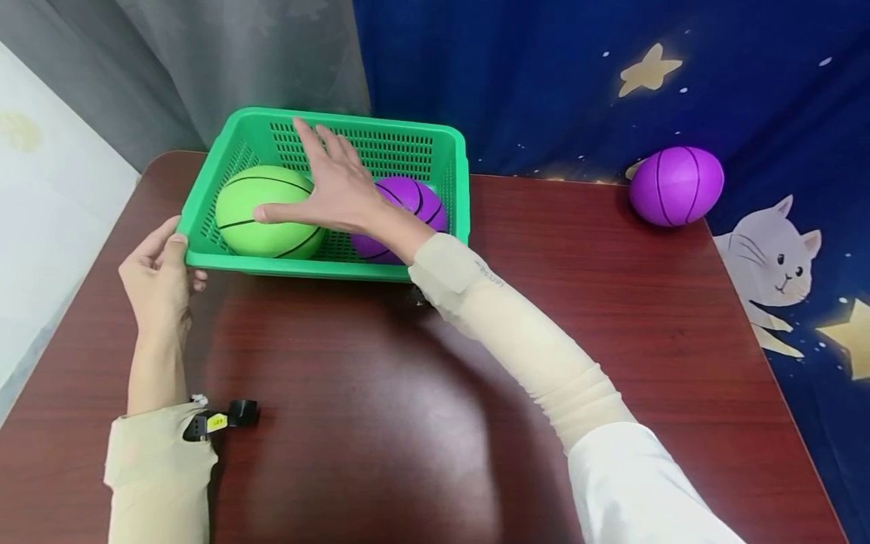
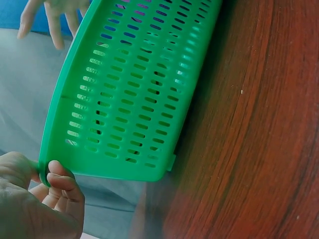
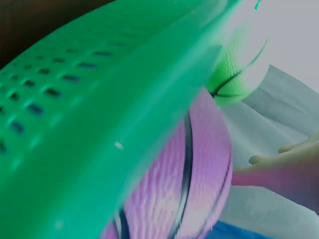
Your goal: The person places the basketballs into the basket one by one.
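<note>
A green plastic basket (image 1: pixel 292 265) with slotted walls stands at the back left of the table. In it, side by side, lie a light green ball (image 1: pixel 254 198) and a purple ball (image 1: pixel 435 208), both with black basketball-style lines. My left hand (image 1: pixel 159 276) pinches the basket's rim at the near left corner, thumb on top and fingers curled beneath, as the left wrist view also shows. Over the basket reaches my right hand (image 1: pixel 340 189), thumb and fingers spread, holding nothing. It hangs above the two balls and partly hides them.
Another purple ball (image 1: pixel 676 187) rests at the back right of the dark red wooden table (image 1: pixel 584 257), against the blue curtain (image 1: pixel 530 83). A grey curtain (image 1: pixel 258 53) hangs behind the basket. A black strap device (image 1: pixel 220 421) is on the left wrist.
</note>
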A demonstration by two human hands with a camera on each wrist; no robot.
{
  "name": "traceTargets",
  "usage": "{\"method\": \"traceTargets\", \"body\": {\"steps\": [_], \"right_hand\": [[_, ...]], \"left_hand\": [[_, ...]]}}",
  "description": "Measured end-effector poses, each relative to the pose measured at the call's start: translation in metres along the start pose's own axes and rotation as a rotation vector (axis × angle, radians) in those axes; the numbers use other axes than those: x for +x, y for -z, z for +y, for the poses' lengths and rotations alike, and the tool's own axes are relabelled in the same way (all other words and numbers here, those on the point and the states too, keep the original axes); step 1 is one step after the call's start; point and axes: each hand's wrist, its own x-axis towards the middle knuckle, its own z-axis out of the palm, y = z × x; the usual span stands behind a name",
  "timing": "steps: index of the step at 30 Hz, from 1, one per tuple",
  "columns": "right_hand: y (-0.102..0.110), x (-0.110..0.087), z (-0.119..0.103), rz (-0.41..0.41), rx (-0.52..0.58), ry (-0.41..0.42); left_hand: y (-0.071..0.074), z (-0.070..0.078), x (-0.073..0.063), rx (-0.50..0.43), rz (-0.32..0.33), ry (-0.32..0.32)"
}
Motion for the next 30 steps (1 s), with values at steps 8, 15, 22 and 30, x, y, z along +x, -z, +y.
{"method": "traceTargets", "body": {"steps": [8, 15, 22, 30], "right_hand": [[0.023, -0.022, 0.022, 0.083, -0.011, 0.013], [0.038, -0.029, 0.046, 0.119, 0.048, -0.042], [0.056, -0.034, 0.071, 0.180, 0.086, -0.084], [0.079, -0.045, 0.109, 0.240, 0.127, -0.150]], "left_hand": [[-0.002, 0.002, -0.001, -0.020, 0.007, 0.011], [-0.001, 0.001, -0.002, -0.006, 0.019, 0.021], [-0.002, 0.000, -0.002, -0.007, 0.041, 0.042], [-0.001, 0.002, -0.004, -0.023, 0.043, 0.044]]}}
